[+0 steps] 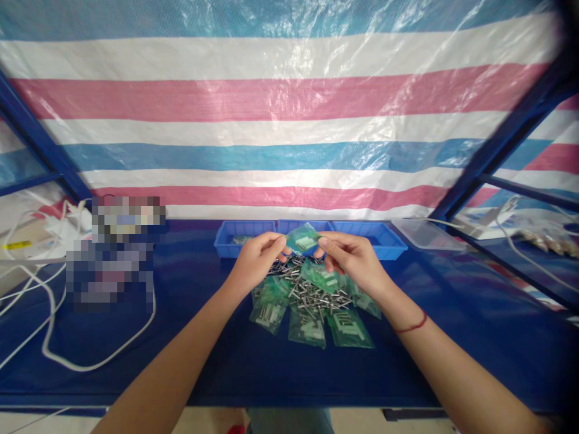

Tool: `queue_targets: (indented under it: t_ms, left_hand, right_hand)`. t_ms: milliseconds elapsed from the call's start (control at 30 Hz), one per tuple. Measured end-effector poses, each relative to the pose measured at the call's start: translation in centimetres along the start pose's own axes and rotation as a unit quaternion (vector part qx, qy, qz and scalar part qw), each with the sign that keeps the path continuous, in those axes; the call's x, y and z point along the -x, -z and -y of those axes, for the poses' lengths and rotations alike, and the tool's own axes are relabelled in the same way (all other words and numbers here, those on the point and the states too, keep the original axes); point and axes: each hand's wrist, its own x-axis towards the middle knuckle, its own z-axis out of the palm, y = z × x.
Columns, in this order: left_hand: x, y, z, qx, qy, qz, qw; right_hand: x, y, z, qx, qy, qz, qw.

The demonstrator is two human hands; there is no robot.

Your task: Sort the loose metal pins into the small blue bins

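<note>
Between my two hands hangs a small green plastic bag [304, 239] with pale pieces inside. My left hand [261, 256] pinches its left edge, and my right hand [347, 256] pinches the right edge. Below them lies a heap of thin metal pins [316, 295], some perhaps screws. Several more green bags, such as the front right bag [349, 330] and the front left bag [269, 312], lie on and around the heap, holding pale pieces and pins. Behind the hands stand blue bins [375, 241] in a row; the left one has a bag in it.
The dark blue tabletop [226, 367] carries everything. A clear plastic lid [425, 235] lies at the back right. White cables [90, 366] loop across the left side. Blue frame posts [502, 144] stand at both sides, with a striped plastic sheet [271, 102] behind.
</note>
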Motion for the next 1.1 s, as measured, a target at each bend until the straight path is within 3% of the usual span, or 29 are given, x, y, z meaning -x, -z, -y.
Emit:
queue_targets:
  t_ms: [167,467,600,733,833,967,1100]
  left_hand:
    - [-0.1,-0.1,0.4,0.011,0.002,-0.034,0.999]
    - [-0.1,-0.3,0.8,0.027,-0.015,-0.042,0.999]
    - [0.2,-0.2,0.8,-0.097,-0.061,-0.033,0.993]
    - [0.3,0.2,0.7,-0.264,-0.134,-0.038,0.955]
    - [-0.1,1.3,0.7,-0.299,-0.133,-0.088,0.941]
    - [-0.9,4.1,1.1,-0.309,-0.058,-0.203,0.927]
    - [-1.7,7.2,2.2,-0.345,-0.004,-0.234,0.909]
  right_hand:
    - [0.2,-0.1,0.1,0.005,-0.014,-0.012,1.000]
    - [0.1,-0.5,-1.1,0.025,0.038,-0.036,0.998]
    - [0.2,-0.6,-1.4,0.047,0.054,-0.045,0.996]
    - [0.5,-0.3,-1.0,0.135,0.082,-0.020,0.987]
    - [0.4,0.4,-0.4,0.223,0.105,0.020,0.969]
    - [0.1,1.6,0.2,0.336,0.139,0.098,0.926]
    - [-0.1,2.5,0.3,0.382,0.137,0.137,0.904]
